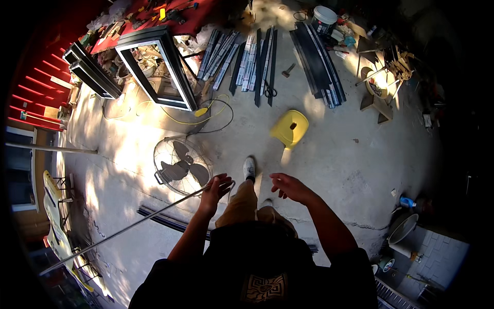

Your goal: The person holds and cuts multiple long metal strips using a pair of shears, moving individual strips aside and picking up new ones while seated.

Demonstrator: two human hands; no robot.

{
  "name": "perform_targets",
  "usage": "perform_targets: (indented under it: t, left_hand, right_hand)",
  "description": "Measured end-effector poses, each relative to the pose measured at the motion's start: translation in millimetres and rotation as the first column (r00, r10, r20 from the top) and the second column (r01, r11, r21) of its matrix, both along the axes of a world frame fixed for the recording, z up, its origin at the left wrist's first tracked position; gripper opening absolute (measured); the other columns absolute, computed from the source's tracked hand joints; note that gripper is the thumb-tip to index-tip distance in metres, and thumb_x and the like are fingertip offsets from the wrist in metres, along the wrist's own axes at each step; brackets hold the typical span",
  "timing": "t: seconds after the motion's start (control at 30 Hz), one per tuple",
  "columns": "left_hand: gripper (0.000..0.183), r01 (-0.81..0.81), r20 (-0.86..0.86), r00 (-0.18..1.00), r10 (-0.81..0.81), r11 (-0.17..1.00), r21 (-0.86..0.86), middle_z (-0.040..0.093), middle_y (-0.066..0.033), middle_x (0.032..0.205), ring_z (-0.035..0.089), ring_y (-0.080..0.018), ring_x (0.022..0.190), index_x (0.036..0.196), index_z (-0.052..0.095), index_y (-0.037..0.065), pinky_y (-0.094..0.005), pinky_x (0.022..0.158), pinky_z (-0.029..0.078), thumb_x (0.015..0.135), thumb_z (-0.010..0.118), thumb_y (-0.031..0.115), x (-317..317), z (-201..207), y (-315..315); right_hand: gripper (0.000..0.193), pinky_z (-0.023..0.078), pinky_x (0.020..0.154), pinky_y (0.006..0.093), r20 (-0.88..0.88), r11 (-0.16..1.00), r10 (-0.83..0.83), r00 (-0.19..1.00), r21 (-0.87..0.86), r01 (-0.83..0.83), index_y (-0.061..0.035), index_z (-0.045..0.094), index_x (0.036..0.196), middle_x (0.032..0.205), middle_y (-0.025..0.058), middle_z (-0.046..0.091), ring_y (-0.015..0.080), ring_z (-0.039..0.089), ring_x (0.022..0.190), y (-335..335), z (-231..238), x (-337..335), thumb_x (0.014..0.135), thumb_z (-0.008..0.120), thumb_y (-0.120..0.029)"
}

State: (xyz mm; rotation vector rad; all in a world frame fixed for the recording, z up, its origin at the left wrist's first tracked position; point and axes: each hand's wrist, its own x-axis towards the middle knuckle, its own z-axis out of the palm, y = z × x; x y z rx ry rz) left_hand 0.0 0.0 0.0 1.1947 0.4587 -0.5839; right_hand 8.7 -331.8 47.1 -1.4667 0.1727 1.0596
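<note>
My left hand point(217, 189) grips a long thin metal rod point(123, 230) near one end. The rod slants down to the far lower left, and a short bent end point(231, 191) sticks out past my fingers. Hanging in the air to the right, my right hand point(289, 187) has loosely curled fingers set apart and holds nothing. A round caged fan point(182, 166) with dark blades is on the floor beyond my left hand. Ahead of my right hand stands a yellow plastic stool point(292, 129).
Dark window frames point(154, 67) stand at the far left by a red surface point(200, 11). Bundles of long profiles point(247, 64) lie ahead, with scissors point(269, 91) beside them. A yellow cable point(177, 119) crosses the floor. More dark strips point(164, 219) lie near my left forearm.
</note>
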Motion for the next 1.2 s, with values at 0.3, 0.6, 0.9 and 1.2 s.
perform_targets:
  t: [0.3, 0.6, 0.9, 1.2]
  left_hand:
    - [0.055, 0.378, 0.105, 0.926, -0.363, 0.877, -0.296, 0.064, -0.0129, 0.143, 0.060, -0.0275, 0.134, 0.144, 0.057, 0.001, -0.0430, 0.117, 0.045, 0.116, 0.042, 0.046, 192, 68, -114]
    - [0.043, 0.145, 0.030, 0.989, -0.143, 0.983, -0.112, 0.074, -0.0185, 0.121, 0.072, -0.0282, 0.113, 0.131, 0.060, -0.001, -0.0389, 0.099, 0.056, 0.115, 0.048, 0.037, 237, 32, -133]
    - [0.040, -0.270, -0.445, 0.811, 0.380, 0.918, 0.291, 0.078, -0.0111, 0.114, 0.075, -0.0213, 0.099, 0.128, 0.065, 0.006, -0.0346, 0.082, 0.055, 0.106, 0.054, 0.037, 177, -57, -136]
    - [0.035, 0.072, -0.570, 0.810, 0.138, 0.942, 0.329, 0.078, -0.0096, 0.107, 0.073, -0.0183, 0.100, 0.122, 0.071, 0.009, -0.0372, 0.077, 0.055, 0.107, 0.051, 0.033, 258, -160, -134]
  right_hand:
    - [0.050, 0.054, 0.081, 0.0336, -0.513, 0.817, -0.409, 0.755, 0.162, 0.553, -0.0127, 0.066, 0.129, 0.107, 0.0059, 0.073, 0.0164, 0.066, 0.090, 0, -2, 172, 0.109, 0.053, -0.057]
    - [0.014, 0.053, 0.070, 0.0338, -0.497, 0.247, -0.779, 0.383, 0.319, 0.915, -0.0120, 0.068, 0.115, 0.075, -0.0044, 0.059, 0.0155, 0.063, 0.075, -210, -32, 314, 0.104, 0.066, -0.020]
    - [0.020, 0.047, 0.065, 0.0340, -0.331, 0.300, -0.885, 0.328, 0.133, 0.945, -0.0124, 0.070, 0.115, 0.070, -0.0048, 0.054, 0.0155, 0.058, 0.069, -382, -52, 418, 0.107, 0.063, -0.029]
    - [0.025, 0.043, 0.053, 0.0292, -0.117, 0.194, -0.978, 0.173, -0.199, 0.961, -0.0126, 0.068, 0.120, 0.066, -0.0019, 0.055, 0.0135, 0.054, 0.058, -438, -80, 460, 0.109, 0.060, -0.034]
